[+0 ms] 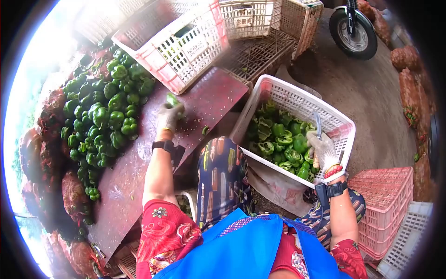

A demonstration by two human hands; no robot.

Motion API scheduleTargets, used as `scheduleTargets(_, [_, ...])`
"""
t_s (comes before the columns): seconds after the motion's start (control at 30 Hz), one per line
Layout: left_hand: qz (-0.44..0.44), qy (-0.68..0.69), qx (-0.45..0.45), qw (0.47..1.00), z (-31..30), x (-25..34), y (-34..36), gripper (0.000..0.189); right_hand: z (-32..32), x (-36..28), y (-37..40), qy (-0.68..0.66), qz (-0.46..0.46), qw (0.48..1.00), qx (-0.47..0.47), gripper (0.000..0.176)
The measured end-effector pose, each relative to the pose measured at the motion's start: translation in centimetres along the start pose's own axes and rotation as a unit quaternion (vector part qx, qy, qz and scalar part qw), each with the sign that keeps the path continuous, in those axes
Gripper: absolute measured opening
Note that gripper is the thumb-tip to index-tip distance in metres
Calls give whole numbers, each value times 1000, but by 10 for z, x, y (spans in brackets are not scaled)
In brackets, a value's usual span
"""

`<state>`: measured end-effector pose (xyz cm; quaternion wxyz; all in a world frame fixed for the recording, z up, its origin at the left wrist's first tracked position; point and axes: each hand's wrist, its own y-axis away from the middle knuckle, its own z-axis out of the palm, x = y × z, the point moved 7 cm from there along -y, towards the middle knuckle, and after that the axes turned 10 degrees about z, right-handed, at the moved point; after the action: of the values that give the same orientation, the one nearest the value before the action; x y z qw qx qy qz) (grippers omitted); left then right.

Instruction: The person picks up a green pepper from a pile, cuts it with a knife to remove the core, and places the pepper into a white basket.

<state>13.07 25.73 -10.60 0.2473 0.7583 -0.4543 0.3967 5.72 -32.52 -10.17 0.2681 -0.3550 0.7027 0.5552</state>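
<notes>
My left hand, in a pale work glove, is over the reddish board with its fingers closed. At its fingertips shows a green pepper, partly hidden and slightly blurred. My gloved right hand grips a knife over the right end of a white plastic crate, its blade pointing up and its wooden handle showing below the fingers. Cut green peppers, several of them opened and hollow, fill the crate's bottom. A large heap of whole green peppers lies left of my left hand.
The board carries small seeds and a green scrap. A white and pink crate stands at its far end. Stacked pink crates are at the right, mesh sacks at the left, a wheel at the back.
</notes>
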Motion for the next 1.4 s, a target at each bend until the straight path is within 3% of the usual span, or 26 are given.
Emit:
scheduleTargets(0.03, [-37, 148, 22, 988, -7, -8, -4, 55, -4, -2, 3, -14, -3, 1000, 2, 37])
scheduleTargets(0.07, [-68, 384, -40, 920, -6, 0, -1, 47, -6, -4, 5, -27, -4, 1000, 2, 37])
scheduleTargets(0.1, [118, 238, 28, 964, -28, 24, 0, 46, -8, -4, 7, -39, -5, 999, 3, 37])
scheduleTargets(0.13, [297, 78, 95, 947, -40, 51, 12, 44, -10, -5, 6, -42, -11, 999, 3, 36])
scheduleTargets(0.2, [479, -171, 196, 838, -42, 112, 58, 54, -14, -3, 2, -49, -23, 999, 7, 35])
scheduleTargets(0.27, [509, -328, 269, 749, -38, 205, 126, 76, -10, -13, 10, -57, -14, 998, -4, 34])
scheduleTargets(0.3, [471, -326, 220, 790, -26, 209, 130, 80, -9, -18, 14, -61, -9, 998, -4, 34])
scheduleTargets(0.33, [448, 10, 138, 883, -10, 207, 132, 81, -7, -17, 8, -84, -28, 996, -16, 33])
scheduleTargets(0.37, [363, 346, 30, 865, 18, 203, 133, 83, -6, -29, 20, -69, -15, 997, -25, 33])
scheduleTargets(0.4, [474, -102, 135, 864, 22, 232, 161, 82, -7, -25, 16, -57, -2, 998, -38, 33])
scheduleTargets(0.5, [537, -260, 90, 797, 79, 263, 196, 88, -11, -31, 15, -84, -43, 995, -22, 41])
scheduleTargets(0.57, [492, 72, -44, 867, 118, 270, 205, 92, -16, -27, 6, -112, -70, 991, -17, 45])
scheduleTargets(0.67, [323, 359, -350, 803, 215, 237, 217, 83, -25, -26, 9, -156, -22, 987, -28, 45])
scheduleTargets(0.7, [46, 430, -504, 748, 240, 230, 228, 76, -26, -23, 6, -177, -4, 984, -33, 44])
scheduleTargets(0.73, [-273, 441, -526, 675, 253, 217, 247, 71, -32, -15, 1, -202, 21, 979, 7, 44])
scheduleTargets(0.77, [-272, 404, -544, 683, 258, 211, 254, 65, -38, -8, -5, -224, 43, 973, 42, 45])
scheduleTargets(0.83, [-277, 469, -625, 560, 262, 198, 235, 59, -49, -4, -10, -253, 62, 963, 69, 40])
scheduleTargets(0.87, [-222, 439, -532, 689, 237, 212, 223, 53, -51, -6, -10, -285, 74, 953, 65, 38])
scheduleTargets(0.93, [-138, 414, -500, 748, 183, 208, 187, 54, -50, -2, -31, -357, 64, 932, 25, 38])
scheduleTargets(1.03, [-62, 386, -283, 876, 84, 156, 123, 47, -48, 15, -57, -351, 33, 934, -48, 25])
scheduleTargets(1.07, [-72, 463, -261, 844, 60, 133, 105, 40, -46, 15, -55, -351, 33, 934, -65, 25])
scheduleTargets(1.13, [-61, 332, -82, 938, -7, 63, 72, 27, -35, 10, -54, -360, 31, 925, -114, 23])
scheduleTargets(1.17, [-53, 232, 3, 971, -44, 44, 75, 39, -28, 10, -52, -371, 35, 918, -135, 23])
scheduleTargets(1.23, [-43, -85, 135, 986, -108, -31, 47, 63, -12, 16, -53, -406, 59, 904, -119, 22])
scheduleTargets(1.3, [-21, -271, 255, 928, -161, -27, 43, 72, -4, 35, -59, -378, 96, 920, -39, 21])
scheduleTargets(1.4, [-41, -348, 281, 893, -205, -35, 15, 83, 9, 42, -54, -292, 129, 947, -26, 25])
